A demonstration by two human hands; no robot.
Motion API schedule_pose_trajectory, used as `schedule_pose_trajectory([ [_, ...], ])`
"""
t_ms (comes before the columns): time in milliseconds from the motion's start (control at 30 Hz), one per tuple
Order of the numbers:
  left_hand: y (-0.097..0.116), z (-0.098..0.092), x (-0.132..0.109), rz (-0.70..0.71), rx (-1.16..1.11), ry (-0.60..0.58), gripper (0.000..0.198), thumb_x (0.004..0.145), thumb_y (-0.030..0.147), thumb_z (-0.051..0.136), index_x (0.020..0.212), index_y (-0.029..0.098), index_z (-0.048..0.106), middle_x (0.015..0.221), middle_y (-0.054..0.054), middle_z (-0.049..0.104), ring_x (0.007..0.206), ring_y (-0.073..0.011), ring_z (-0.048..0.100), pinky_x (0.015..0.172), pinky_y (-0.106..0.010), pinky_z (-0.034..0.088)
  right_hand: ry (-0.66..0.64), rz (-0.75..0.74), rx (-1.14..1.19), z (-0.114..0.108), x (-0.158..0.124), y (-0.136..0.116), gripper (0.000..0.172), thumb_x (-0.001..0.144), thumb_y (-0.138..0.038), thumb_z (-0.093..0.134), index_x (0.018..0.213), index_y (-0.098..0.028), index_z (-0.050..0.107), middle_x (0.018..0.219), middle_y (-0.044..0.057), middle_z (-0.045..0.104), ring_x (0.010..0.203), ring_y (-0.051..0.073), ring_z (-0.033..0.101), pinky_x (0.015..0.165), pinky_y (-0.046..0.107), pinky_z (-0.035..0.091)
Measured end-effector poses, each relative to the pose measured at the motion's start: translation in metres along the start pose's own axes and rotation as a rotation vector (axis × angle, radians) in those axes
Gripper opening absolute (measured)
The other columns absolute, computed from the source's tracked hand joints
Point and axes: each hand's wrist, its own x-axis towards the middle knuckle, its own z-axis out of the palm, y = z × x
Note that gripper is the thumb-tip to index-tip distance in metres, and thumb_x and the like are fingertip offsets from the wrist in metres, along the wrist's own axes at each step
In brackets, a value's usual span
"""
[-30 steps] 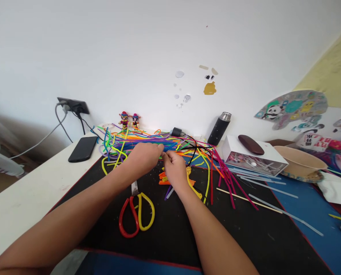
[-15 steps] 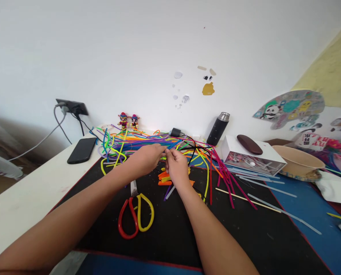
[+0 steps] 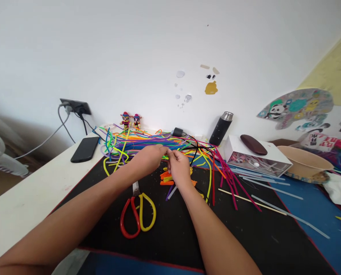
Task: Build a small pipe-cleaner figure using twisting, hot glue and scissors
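My left hand [image 3: 148, 159] and my right hand [image 3: 180, 167] meet fingertip to fingertip over a tangled pile of coloured pipe cleaners [image 3: 147, 144] at the back of a black mat [image 3: 173, 229]. Both hands are pinched on strands of that pile; which strand each holds is too small to tell. Short orange and yellow cut pieces [image 3: 166, 177] lie just under my right hand. Scissors with a red and a yellow handle [image 3: 137, 215] rest on the mat below my left wrist.
A black phone [image 3: 85, 149] lies at the left on the white table. A black flask [image 3: 221, 129], a white box with a dark case on top [image 3: 256, 154], a tan bowl [image 3: 305, 162], clear sticks [image 3: 273, 189] and a wooden skewer [image 3: 252, 201] sit to the right. Two small figurines [image 3: 131, 120] stand by the wall.
My right hand rose from the mat to meet my left hand at the front of the pipe cleaner pile. The left hand stayed nearly still.
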Motion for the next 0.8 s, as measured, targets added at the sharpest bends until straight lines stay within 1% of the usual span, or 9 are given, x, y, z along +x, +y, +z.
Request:
schedule_pose_trajectory([
  [100, -0.002, -0.002, 0.001, 0.015, -0.03, 0.029, 0.037, 0.094, 0.005, 0.047, 0.123, 0.012, 0.069, 0.118, -0.017, 0.075, 0.104, -0.0273, 0.074, 0.091, -0.037, 0.057, -0.012, 0.006, 0.021, 0.001, -0.001, -0.001, 0.047, 0.091, -0.062, 0.062, 0.065, -0.025, 0.05, 0.044, -0.007, 0.045, 0.036, 0.013, 0.043, 0.039, 0.026, 0.033],
  [267, 0.001, -0.01, 0.001, -0.03, -0.087, 0.062, 0.035, 0.099, 0.01, 0.044, 0.121, 0.015, 0.071, 0.112, -0.015, 0.078, 0.103, -0.0268, 0.075, 0.09, -0.036, 0.058, -0.025, 0.036, 0.155, 0.002, 0.0, 0.0, 0.051, 0.088, -0.067, 0.065, 0.066, -0.025, 0.048, 0.046, -0.009, 0.045, 0.034, 0.01, 0.041, 0.037, 0.024, 0.03],
  [333, 0.003, -0.011, 0.0, -0.016, -0.064, 0.05, 0.036, 0.097, 0.008, 0.045, 0.122, 0.014, 0.071, 0.112, -0.015, 0.077, 0.103, -0.0271, 0.075, 0.09, -0.036, 0.058, -0.014, 0.044, 0.173, 0.002, 0.001, 0.001, 0.054, 0.086, -0.069, 0.068, 0.064, -0.024, 0.047, 0.046, -0.009, 0.045, 0.034, 0.01, 0.041, 0.036, 0.024, 0.028],
  [433, 0.007, -0.01, -0.002, 0.021, 0.004, -0.006, 0.042, 0.091, 0.001, 0.046, 0.124, 0.011, 0.069, 0.115, -0.017, 0.075, 0.102, -0.0269, 0.074, 0.089, -0.036, 0.057, 0.02, 0.056, 0.148, 0.001, 0.002, 0.002, 0.058, 0.085, -0.07, 0.069, 0.06, -0.024, 0.045, 0.044, -0.008, 0.045, 0.035, 0.01, 0.043, 0.037, 0.024, 0.029],
  [533, 0.009, -0.008, -0.002, 0.044, -0.014, -0.022, 0.048, 0.09, -0.001, 0.045, 0.131, 0.011, 0.066, 0.117, -0.017, 0.074, 0.103, -0.0269, 0.074, 0.088, -0.036, 0.057, 0.041, 0.066, 0.203, 0.0, 0.003, 0.003, 0.06, 0.083, -0.07, 0.072, 0.058, -0.025, 0.041, 0.043, -0.009, 0.041, 0.034, 0.01, 0.04, 0.036, 0.025, 0.029],
  [633, 0.007, -0.008, 0.0, 0.007, -0.205, 0.071, 0.042, 0.099, 0.011, 0.044, 0.136, 0.015, 0.065, 0.117, -0.014, 0.076, 0.102, -0.0247, 0.074, 0.088, -0.034, 0.056, 0.045, 0.079, 0.303, -0.002, 0.004, 0.003, 0.06, 0.082, -0.068, 0.074, 0.059, -0.025, 0.04, 0.043, -0.01, 0.038, 0.033, 0.008, 0.036, 0.036, 0.024, 0.027],
  [667, 0.006, -0.009, 0.001, -0.028, -0.292, 0.109, 0.039, 0.102, 0.017, 0.045, 0.137, 0.016, 0.064, 0.111, -0.012, 0.077, 0.097, -0.0234, 0.074, 0.086, -0.033, 0.055, 0.046, 0.083, 0.325, -0.002, 0.005, 0.003, 0.059, 0.082, -0.068, 0.074, 0.06, -0.025, 0.04, 0.043, -0.011, 0.037, 0.033, 0.008, 0.036, 0.036, 0.023, 0.026],
  [733, 0.003, -0.01, 0.002, -0.103, -0.448, 0.15, 0.036, 0.104, 0.03, 0.05, 0.134, 0.016, 0.065, 0.093, -0.007, 0.077, 0.083, -0.0211, 0.072, 0.077, -0.03, 0.054, 0.051, 0.085, 0.354, -0.003, 0.005, 0.001, 0.058, 0.084, -0.066, 0.073, 0.061, -0.024, 0.04, 0.043, -0.011, 0.037, 0.033, 0.007, 0.035, 0.036, 0.023, 0.026],
  [800, 0.001, -0.011, 0.002, -0.148, -0.53, 0.159, 0.032, 0.102, 0.037, 0.058, 0.123, 0.015, 0.068, 0.079, -0.003, 0.073, 0.071, -0.0198, 0.068, 0.068, -0.028, 0.05, 0.064, 0.074, 0.366, -0.005, 0.005, -0.002, 0.058, 0.086, -0.066, 0.072, 0.063, -0.024, 0.04, 0.045, -0.011, 0.039, 0.034, 0.007, 0.036, 0.037, 0.023, 0.026],
])
